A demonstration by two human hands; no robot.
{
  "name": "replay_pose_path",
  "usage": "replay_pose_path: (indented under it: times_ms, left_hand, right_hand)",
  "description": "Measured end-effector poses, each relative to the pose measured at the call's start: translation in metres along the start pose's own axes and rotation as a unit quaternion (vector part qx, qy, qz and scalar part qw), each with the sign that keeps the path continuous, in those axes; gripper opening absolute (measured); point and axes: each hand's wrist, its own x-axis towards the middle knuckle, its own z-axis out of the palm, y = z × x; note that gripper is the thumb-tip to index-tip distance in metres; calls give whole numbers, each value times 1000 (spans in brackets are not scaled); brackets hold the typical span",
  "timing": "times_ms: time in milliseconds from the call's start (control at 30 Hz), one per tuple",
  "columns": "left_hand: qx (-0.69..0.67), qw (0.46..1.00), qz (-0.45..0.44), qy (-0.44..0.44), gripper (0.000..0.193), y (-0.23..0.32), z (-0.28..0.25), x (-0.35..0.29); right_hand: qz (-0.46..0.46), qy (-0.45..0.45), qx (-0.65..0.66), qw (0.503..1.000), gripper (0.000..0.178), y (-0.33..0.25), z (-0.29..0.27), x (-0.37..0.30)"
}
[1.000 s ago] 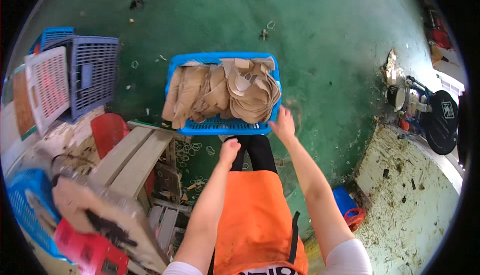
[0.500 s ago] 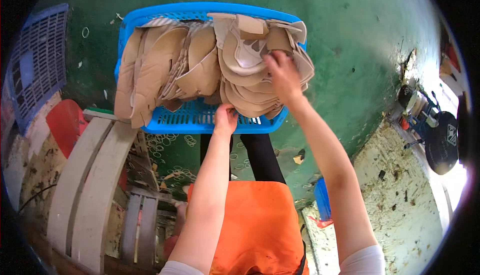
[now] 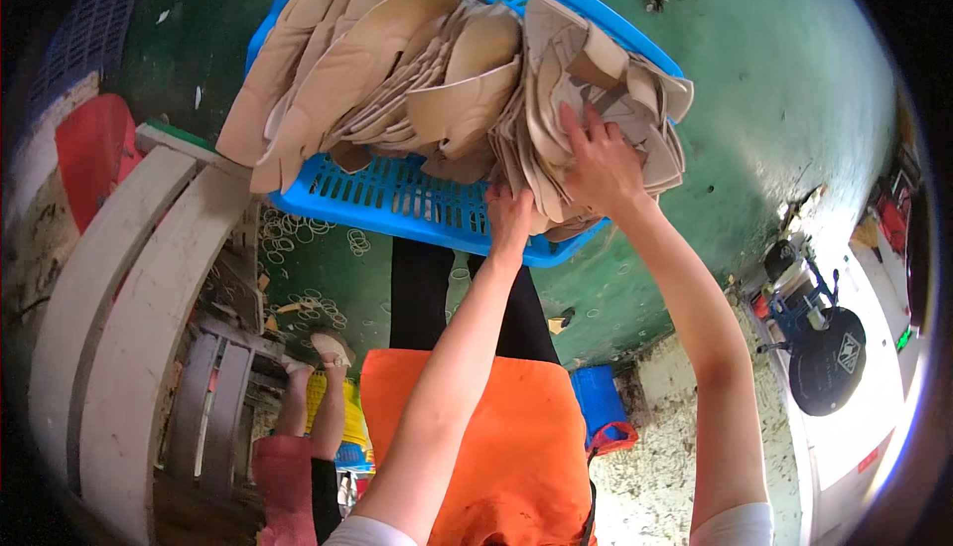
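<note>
A blue slatted plastic basket [image 3: 382,199] is packed with bundles of thin, curved tan pieces [image 3: 362,60], shaped somewhat like shoe parts. My left hand [image 3: 509,216] is at the lower edge of the right-hand bundle [image 3: 541,79], fingers bent against the pieces and partly hidden by them. On the right part of that same bundle lies my right hand [image 3: 608,167], its fingers spread over the layered pieces. Some pieces there curl upward, showing paler inner faces. The bundles on the left overhang the basket's near rim.
A slatted wooden bench [image 3: 164,298] and a red plastic object [image 3: 94,154] are at the left. Rubber bands [image 3: 288,228] litter the green floor [image 3: 784,79]. Another person's legs [image 3: 328,407] show at lower left. Beside the right wall sits a black round-seated item [image 3: 832,359].
The view has shifted, so the basket appears higher and tilted. My left hand has moved right along the bundle's lower edge. My right hand has spread its fingers on the bundle, whose layers have shifted.
</note>
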Motion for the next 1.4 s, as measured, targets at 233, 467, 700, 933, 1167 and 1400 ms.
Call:
replay_pose_path:
  times_ms: [233,467,700,933,1167,1400]
  left_hand:
    - [-630,753,-169,-80,61,-18,-8,14]
    - [-279,959,12,39,43,-24,35,28]
    - [-194,974,-40,108,35,71,35,-15]
    - [-303,907,-232,180,37,-60,18,45]
    - [-581,780,-229,-37,48,-75,46,52]
    - [169,985,-1,37,54,-101,48,56]
  right_hand:
    - [-9,62,-28,998,84,20,12,12]
    - [3,-47,49,998,77,4,-4,12]
    - [72,-95,424,898,45,57,-15,4]
    - [-30,-38,253,966,56,17,-10,17]
    - [-36,-40,160,986,58,30,-28,12]
    - [-59,-97,-18,993,64,5,-39,18]
